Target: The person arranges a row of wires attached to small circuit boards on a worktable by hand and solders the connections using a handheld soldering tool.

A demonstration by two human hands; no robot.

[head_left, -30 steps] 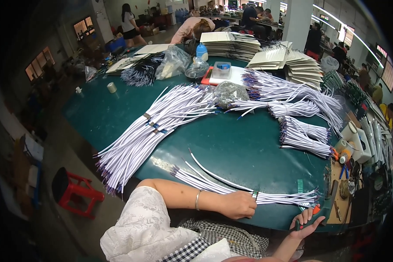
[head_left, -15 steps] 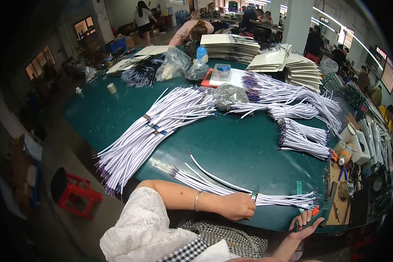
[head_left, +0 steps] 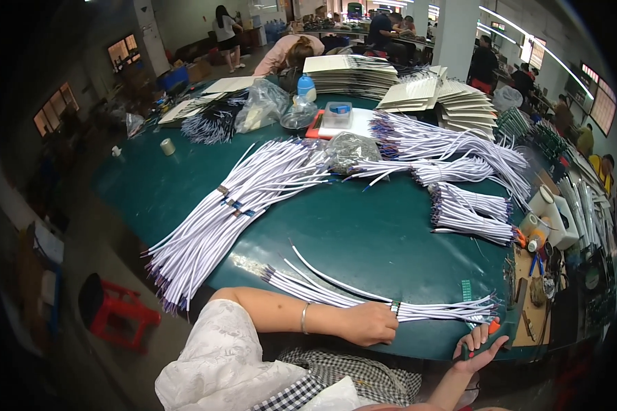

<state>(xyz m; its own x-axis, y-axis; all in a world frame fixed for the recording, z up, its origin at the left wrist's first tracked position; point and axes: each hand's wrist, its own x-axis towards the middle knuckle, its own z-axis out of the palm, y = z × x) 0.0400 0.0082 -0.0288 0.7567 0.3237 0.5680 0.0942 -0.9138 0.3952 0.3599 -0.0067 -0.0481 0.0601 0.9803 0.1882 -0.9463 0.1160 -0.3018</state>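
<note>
A small bundle of white cables (head_left: 433, 312) with stripped, coloured wire ends lies along the near table edge. My left hand (head_left: 369, 324), a bangle at its wrist, is closed on these cables around their middle; its fingertips are hidden. Just beside its knuckles, a small green circuit strip (head_left: 395, 307) sits across the cables. Near the bundle's right ends, my right hand (head_left: 478, 348) grips a dark green-handled tool (head_left: 467, 352); its exact kind I cannot make out. An orange piece (head_left: 493, 325) shows at the fingers. Another green strip (head_left: 467, 290) lies behind the wire ends.
A large tied cable bundle (head_left: 236, 205) lies left on the green table (head_left: 343, 233). More cable bundles (head_left: 473, 212) are at the right, beside a board with pliers (head_left: 540, 264). Stacked pale panels (head_left: 349, 72) stand behind. A red stool (head_left: 123, 312) is left; several people work farther back.
The whole view has shifted slightly. My left hand stays on the cables, and my right hand keeps the tool with little visible movement.
</note>
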